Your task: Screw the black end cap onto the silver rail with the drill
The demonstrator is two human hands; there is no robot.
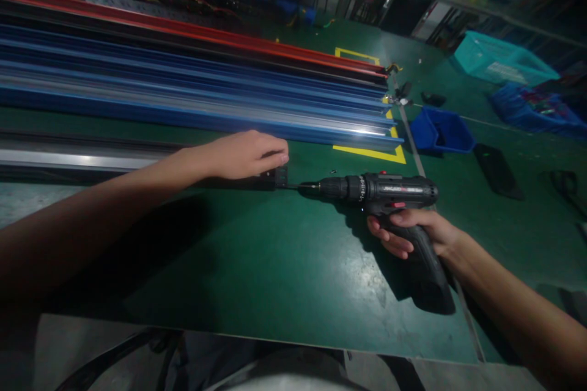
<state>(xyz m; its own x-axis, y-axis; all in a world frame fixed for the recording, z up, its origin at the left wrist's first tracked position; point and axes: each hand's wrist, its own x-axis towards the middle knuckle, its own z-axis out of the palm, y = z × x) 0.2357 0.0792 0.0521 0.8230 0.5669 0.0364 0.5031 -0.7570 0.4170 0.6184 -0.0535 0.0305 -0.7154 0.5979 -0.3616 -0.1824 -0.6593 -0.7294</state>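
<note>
My right hand is wrapped round the grip of a black cordless drill, which lies level with its chuck pointing left. A thin bit runs from the chuck to the end of a long dark metal profile. At that end sits a small black end piece. My left hand rests over the profile close to this end, its fingers curled down and pressed on it. The left palm hides part of the profile. Whether the bit sits in a screw is too small to tell.
Beyond the profile lie several long blue profiles and a red one, their ends near yellow tape. A blue bin, a dark flat object and a teal crate stand right. The green table's front edge is near me.
</note>
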